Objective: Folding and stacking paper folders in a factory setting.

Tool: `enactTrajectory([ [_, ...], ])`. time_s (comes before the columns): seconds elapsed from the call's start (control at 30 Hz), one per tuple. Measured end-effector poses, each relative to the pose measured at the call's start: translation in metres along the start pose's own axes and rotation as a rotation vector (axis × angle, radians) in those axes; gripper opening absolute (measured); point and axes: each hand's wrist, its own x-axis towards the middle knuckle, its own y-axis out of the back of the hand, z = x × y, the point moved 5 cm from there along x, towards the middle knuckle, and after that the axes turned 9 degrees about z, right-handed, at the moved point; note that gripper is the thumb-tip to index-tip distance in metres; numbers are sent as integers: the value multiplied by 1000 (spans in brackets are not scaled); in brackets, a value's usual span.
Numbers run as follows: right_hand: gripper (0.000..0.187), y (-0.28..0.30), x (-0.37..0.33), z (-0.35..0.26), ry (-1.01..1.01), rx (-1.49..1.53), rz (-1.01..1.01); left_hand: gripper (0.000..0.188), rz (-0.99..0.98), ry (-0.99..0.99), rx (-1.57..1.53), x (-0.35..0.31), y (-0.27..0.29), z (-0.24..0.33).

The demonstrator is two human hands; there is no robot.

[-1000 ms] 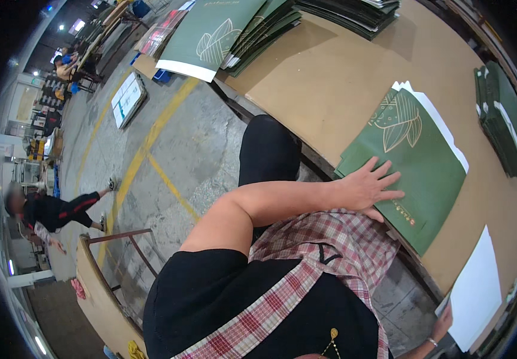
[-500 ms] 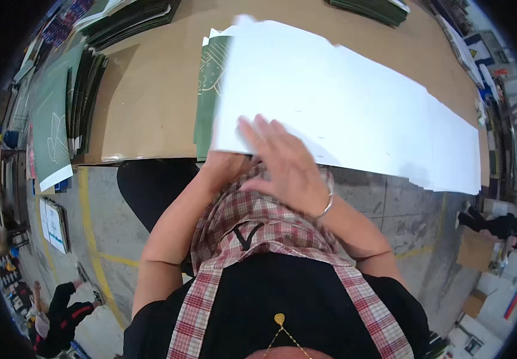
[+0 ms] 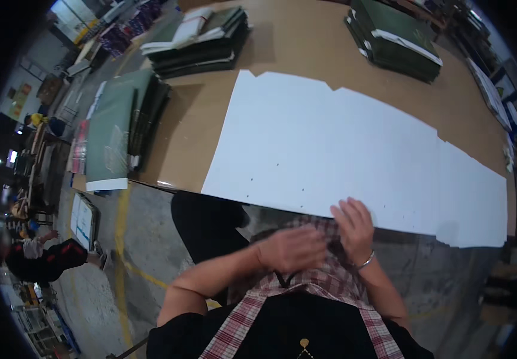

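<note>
White sheet (image 3: 330,149) is touched at near edge by right hand (image 3: 355,230), fingers bunched, grip unclear; left hand (image 3: 294,248) blurred, finger spread can't be told.

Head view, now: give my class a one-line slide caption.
Right hand at the near edge of white paper; left hand blurred, apart from it.

The person's right hand (image 3: 355,230) touches the white card (image 3: 342,149) at its six o'clock edge; the blurred left hand (image 3: 294,248) is off it, toward seven. A green stack (image 3: 198,51) lies at ten o'clock, a green pile (image 3: 393,45) at one.
</note>
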Motion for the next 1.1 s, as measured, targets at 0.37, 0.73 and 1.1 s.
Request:
enactTrajectory([
  [0.37,24,0,-1,-11,-8,-1,-32,43,-160,427,452,-40,34,-61],
  [0.73,9,-35,34,74,-565,489,-307,26,-246,692,262,-1,34,-134],
  [1.1,57,-49,17,7,185,173,-286,62,679,755,1041,-48,114,-108],
])
